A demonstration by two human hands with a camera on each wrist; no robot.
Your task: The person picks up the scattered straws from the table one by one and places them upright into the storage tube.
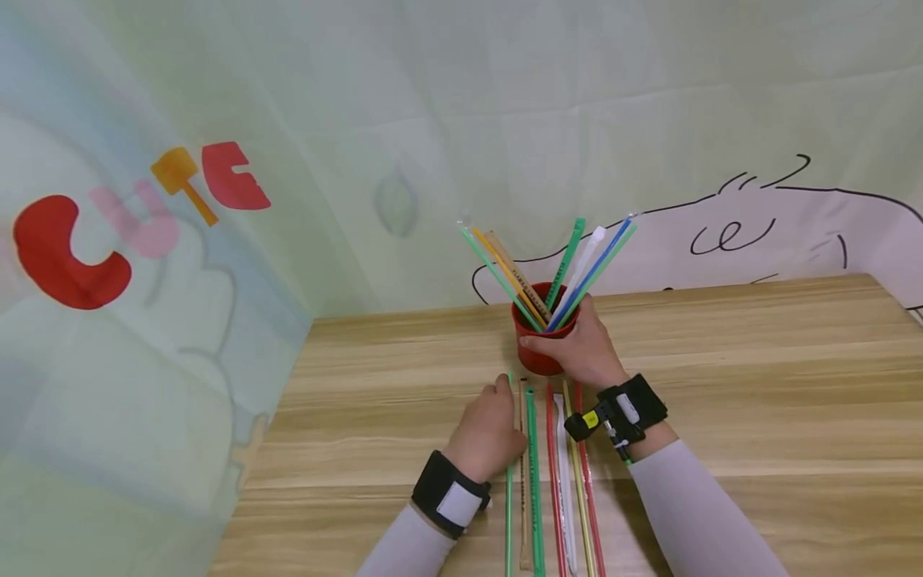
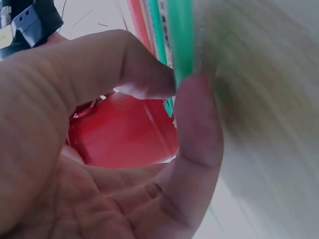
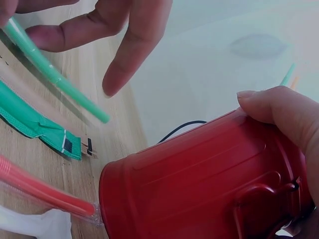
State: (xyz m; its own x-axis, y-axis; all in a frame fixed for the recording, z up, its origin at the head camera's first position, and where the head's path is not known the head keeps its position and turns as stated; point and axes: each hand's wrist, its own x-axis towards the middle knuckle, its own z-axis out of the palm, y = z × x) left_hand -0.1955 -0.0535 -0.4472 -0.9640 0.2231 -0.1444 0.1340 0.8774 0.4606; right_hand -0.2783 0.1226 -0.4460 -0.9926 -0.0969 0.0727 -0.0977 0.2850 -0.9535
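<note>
My right hand [image 1: 590,349] grips a small red bucket [image 1: 537,359] near its rim, with the thumb across the near side. Several straws [image 1: 505,264] in green, orange, brown, white and blue lean out of it. In front of the bucket my left hand [image 1: 486,433] pinches a thin green straw [image 2: 180,40] between thumb and index finger. The far end of that straw slants over the table in the right wrist view. Just right of it lie a brown-wrapped straw [image 1: 524,513] and a green-wrapped straw [image 1: 535,481].
Further right in the row are a red straw [image 1: 555,481], a white-wrapped straw [image 1: 565,489], a yellow straw [image 1: 579,493] and another red straw [image 1: 587,481]. The wooden table [image 1: 757,385] meets a printed cloth backdrop [image 1: 505,120] behind the bucket and at the left.
</note>
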